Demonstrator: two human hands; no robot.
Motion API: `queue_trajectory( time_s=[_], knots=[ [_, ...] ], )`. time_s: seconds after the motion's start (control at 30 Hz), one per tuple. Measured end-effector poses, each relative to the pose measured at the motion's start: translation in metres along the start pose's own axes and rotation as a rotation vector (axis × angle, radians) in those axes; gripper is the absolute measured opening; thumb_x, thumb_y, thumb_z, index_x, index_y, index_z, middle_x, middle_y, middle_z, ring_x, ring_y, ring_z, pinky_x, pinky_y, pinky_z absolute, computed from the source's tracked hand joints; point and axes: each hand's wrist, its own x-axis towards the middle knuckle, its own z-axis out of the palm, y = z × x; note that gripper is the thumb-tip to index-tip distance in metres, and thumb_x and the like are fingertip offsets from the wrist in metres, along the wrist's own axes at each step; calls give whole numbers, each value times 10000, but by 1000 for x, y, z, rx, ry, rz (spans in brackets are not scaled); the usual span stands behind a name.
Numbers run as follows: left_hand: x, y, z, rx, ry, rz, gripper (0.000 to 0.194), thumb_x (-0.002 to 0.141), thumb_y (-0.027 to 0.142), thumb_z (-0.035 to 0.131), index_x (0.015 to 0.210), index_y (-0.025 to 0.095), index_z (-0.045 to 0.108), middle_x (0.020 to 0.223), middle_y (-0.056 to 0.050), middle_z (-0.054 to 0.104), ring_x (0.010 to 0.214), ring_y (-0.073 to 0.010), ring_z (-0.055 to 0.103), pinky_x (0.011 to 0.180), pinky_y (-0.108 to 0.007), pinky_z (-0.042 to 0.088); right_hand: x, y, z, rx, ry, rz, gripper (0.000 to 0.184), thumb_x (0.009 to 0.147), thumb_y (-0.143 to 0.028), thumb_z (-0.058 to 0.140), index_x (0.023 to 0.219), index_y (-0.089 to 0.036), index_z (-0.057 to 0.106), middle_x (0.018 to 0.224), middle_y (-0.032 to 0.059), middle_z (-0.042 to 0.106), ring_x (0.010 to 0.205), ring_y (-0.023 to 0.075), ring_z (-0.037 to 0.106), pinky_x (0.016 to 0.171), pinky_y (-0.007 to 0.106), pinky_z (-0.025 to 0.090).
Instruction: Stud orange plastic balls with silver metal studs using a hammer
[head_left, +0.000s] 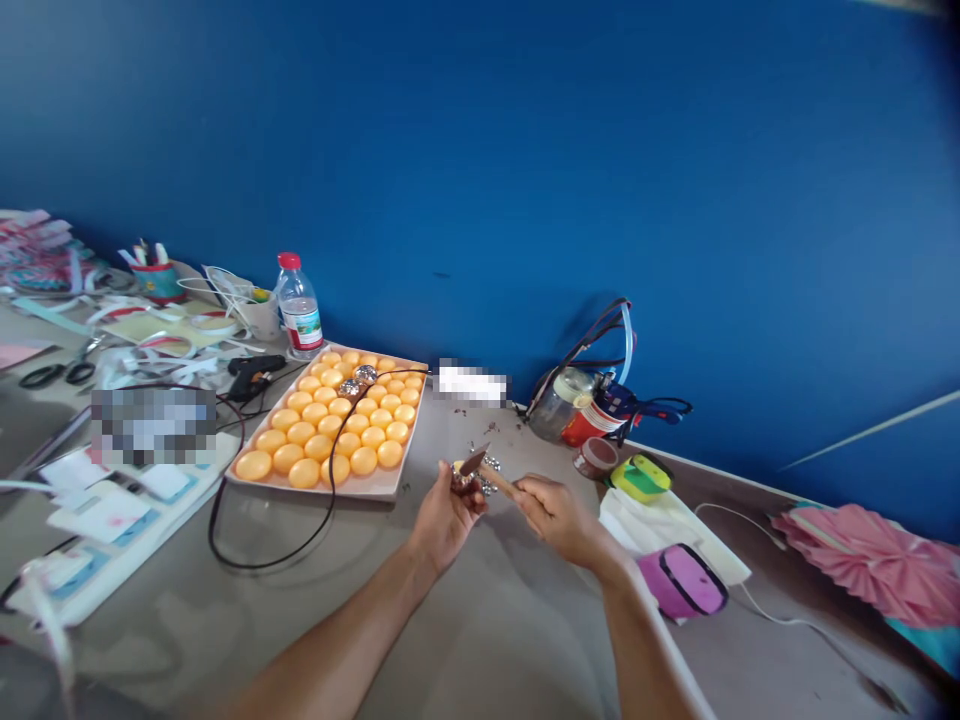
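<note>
Your left hand [444, 515], mostly closed, cups a small ball [458, 468] beside the egg-style tray [379, 492], apparently steadying it for the scraper [474, 460] whose handle your right hand [553, 510] grips closed, blade angled ballward

I'm looking across a grey bench [510, 620]. A shallow tray [382, 490] sits on it left of centre, a clear bottle with a red cap [301, 318] just behind its far left corner. Further left I have a black glue gun [253, 378], black-handled scissors [45, 376] and a white power strip [161, 520]. Small silvery pieces [491, 468] lie mid-bench; towards the back right stand a clear jar [551, 408] and a smaller reddish-brown jar [598, 460].
</note>
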Motion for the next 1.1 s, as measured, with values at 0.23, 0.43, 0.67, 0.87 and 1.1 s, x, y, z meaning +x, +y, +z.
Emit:
queue_trajectory(
  time_s=[0.23,0.43,0.67,0.87,1.1],
  knots=[
    [0,-4,0,46,-20,18,343,818,464,487,741,134,542,637,-40,578,509,-109,531,524,-242,434,-2,0,-3,-13,22,-5,264,851,-349,420,663,-196,523,631,-3,495,588,131,463,552,239,344],
    [-4,0,3,98,-87,-37,354,830,463,466,776,127,562,672,-54,597,527,-111,553,553,-238,452,5,18,-2,-36,142,12,253,855,-333,402,741,-187,574,640,0,546,605,131,484,565,231,351],
    [-11,-1,4,113,-242,-147,288,812,378,528,995,157,554,792,-75,631,633,-143,607,667,-288,479,19,79,7,-389,413,216,225,822,-274,429,893,-167,613,845,63,612,765,167,559,683,256,386],
    [-8,1,3,57,-211,-132,284,810,307,530,1067,184,529,827,-80,635,647,-131,600,671,-287,483,20,90,23,-682,345,388,206,833,-249,450,942,-172,607,931,99,607,838,193,552,723,279,370],
    [-6,2,3,59,-181,-114,265,801,295,545,1037,173,535,816,-69,617,653,-117,587,669,-269,490,23,78,33,-652,442,209,303,846,-220,418,1114,-170,550,1028,110,577,949,208,523,804,302,382]
  ],
)
